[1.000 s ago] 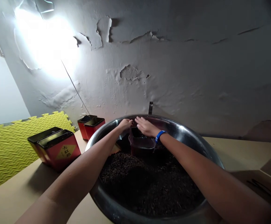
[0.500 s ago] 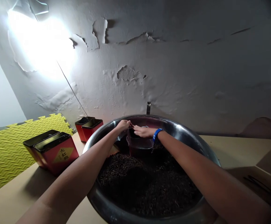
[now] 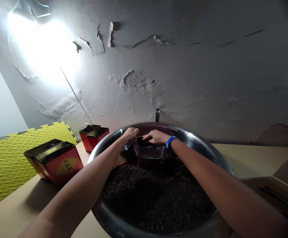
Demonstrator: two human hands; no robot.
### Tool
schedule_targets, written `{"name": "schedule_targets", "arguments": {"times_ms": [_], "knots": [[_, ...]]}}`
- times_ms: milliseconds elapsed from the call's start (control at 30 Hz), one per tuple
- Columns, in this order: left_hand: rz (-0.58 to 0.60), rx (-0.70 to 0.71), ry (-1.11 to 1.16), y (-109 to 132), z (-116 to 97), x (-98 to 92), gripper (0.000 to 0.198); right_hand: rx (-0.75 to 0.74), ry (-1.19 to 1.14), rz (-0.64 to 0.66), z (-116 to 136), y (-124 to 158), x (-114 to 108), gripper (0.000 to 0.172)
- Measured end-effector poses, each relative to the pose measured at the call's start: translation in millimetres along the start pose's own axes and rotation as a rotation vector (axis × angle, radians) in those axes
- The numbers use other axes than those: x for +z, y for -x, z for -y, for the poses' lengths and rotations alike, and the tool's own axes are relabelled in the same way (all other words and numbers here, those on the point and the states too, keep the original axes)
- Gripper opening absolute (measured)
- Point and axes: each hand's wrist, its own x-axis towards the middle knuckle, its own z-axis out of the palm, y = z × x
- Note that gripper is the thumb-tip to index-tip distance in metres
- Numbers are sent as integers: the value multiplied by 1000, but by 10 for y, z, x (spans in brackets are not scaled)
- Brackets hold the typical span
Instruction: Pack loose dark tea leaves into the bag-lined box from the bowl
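A clear plastic container or liner (image 3: 150, 152) stands in a wide steel basin (image 3: 223, 160), with dark contents inside its rim. Dark loose leaves, looking like tea (image 3: 126, 178), cover much of the basin floor around it. My left hand (image 3: 131, 133) is at the container's far left corner, its fingertips pinched together; what they hold is too small to make out. My right hand (image 3: 157, 137), with a blue wristband (image 3: 170, 142), bends over the container's opening. Its fingers are apart and point down inside the rim, the tips partly hidden.
Two red and black tins (image 3: 57, 162) stand on the table (image 3: 7, 215) left of the basin, with two more red tins (image 3: 94, 136) behind. A yellow foam mat (image 3: 5, 165) lies at the left. Behind everything is a peeling wall (image 3: 183, 82) with a bright lamp.
My right hand has shifted slightly right, from lying flat near my left fingers to bending its fingers down into the container. My left hand has hardly moved.
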Motion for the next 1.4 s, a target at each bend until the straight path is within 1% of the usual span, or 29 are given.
{"name": "schedule_targets", "arguments": {"times_ms": [67, 133, 200, 300, 333, 433, 467, 600, 733, 800, 867, 900, 967, 1000, 1033, 1067, 1100, 1167, 1200, 1233, 1267, 1300, 1333, 1400], "knots": [[-1, 6, -2, -20, 14, -7, 34, 25, -25, -97, -7, 6, -52, 34], [-3, 12, -5, -38, 27, -12, 34, 73, -33, -147, -13, 8, -85, 30], [-5, 15, -10, -51, 36, -13, 33, 92, -33, -124, -8, 8, -80, 27], [0, 18, -20, -56, 35, -8, 33, 60, -15, -57, 16, 4, -50, 24], [2, 20, -25, -55, 33, -8, 33, 48, -10, -68, 23, 1, -46, 24], [6, 32, -39, -49, 26, -11, 33, 35, -3, -163, 18, -14, -48, 27], [7, 36, -43, -47, 25, -12, 33, 44, 0, -171, 9, -19, -43, 29], [1, 43, -66, -53, 29, 0, 34, 78, 60, -76, -28, -34, 17, 29], [-25, 65, -109, -78, 39, 12, 33, 22, 84, -142, -25, -37, 55, 28], [-49, 71, -141, -76, 19, -8, 30, 39, 98, -114, -21, -37, 63, 28], [-112, 94, -201, -39, -54, -47, 28, 28, 135, -64, -25, -33, 63, 26], [-161, 121, -239, -1, -117, -69, 27, 7, 153, -76, -32, -29, 56, 25], [-297, 241, -349, 115, -294, -92, 27, -26, 179, -177, -58, -13, 20, 22], [-332, 320, -363, 195, -401, -86, 28, -27, 193, -248, -79, -1, -7, 21], [-328, 411, -351, 286, -512, -63, 28, -13, 211, -317, -105, 15, -39, 21], [-282, 500, -335, 386, -620, -22, 29, 6, 232, -370, -137, 34, -72, 20], [-193, 584, -311, 492, -719, 36, 31, 31, 252, -409, -174, 54, -103, 20], [46, 697, -294, 704, -863, 193, 31, 96, 287, -472, -261, 94, -146, 21], [211, 725, -321, 800, -902, 284, 29, 140, 296, -494, -309, 111, -155, 21], [406, 715, -362, 885, -916, 378, 28, 188, 300, -508, -358, 124, -154, 21], [615, 667, -425, 955, -906, 470, 27, 234, 304, -512, -407, 134, -144, 21], [792, 609, -492, 1009, -876, 559, 25, 276, 306, -499, -456, 139, -127, 21], [886, 570, -564, 1045, -828, 641, 25, 313, 308, -466, -504, 142, -104, 21], [903, 558, -673, 1070, -700, 787, 32, 379, 307, -360, -592, 139, -49, 20]]}}
